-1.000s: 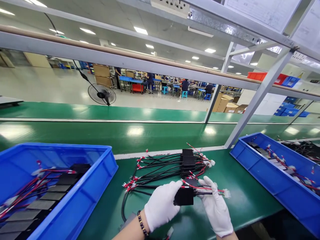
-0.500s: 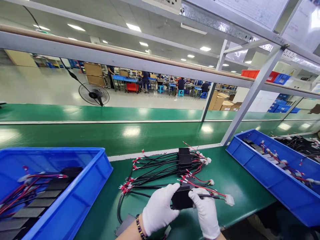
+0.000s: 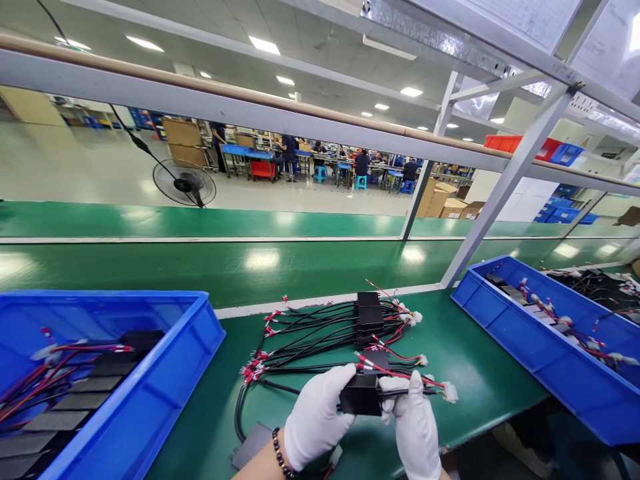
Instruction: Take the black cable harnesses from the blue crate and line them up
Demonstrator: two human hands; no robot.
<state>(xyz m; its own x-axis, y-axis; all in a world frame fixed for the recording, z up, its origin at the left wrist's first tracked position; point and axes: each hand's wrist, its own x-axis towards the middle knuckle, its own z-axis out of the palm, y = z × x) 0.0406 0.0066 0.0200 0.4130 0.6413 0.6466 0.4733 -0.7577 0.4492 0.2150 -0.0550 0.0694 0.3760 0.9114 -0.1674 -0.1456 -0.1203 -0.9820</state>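
My left hand (image 3: 320, 415), in a white glove, grips the left end of a black box with wire leads (image 3: 361, 395) just above the green bench. At the box's right end, my right hand (image 3: 414, 420), also gloved, pinches its red and black wires (image 3: 400, 378). These wires end in a white plug (image 3: 450, 392) to the right. Behind the hands lies a row of similar black boxes (image 3: 369, 313), their black cables (image 3: 305, 343) running left to red-and-white terminals (image 3: 254, 368). Another dark grey box (image 3: 254, 445) lies beside my left wrist, partly hidden by the arm.
A blue bin (image 3: 193, 350) with boxes and wires stands at left; another blue bin (image 3: 530, 337) holds similar parts at right. A slanted metal post (image 3: 505, 190) rises from the bench (image 3: 480, 373). Beyond are a fan (image 3: 184, 182) and people seated at far tables.
My right hand has shifted its hold on the wires beside the box, its fingers now more upright. The white plug has moved slightly left and up. My left hand keeps its grip.
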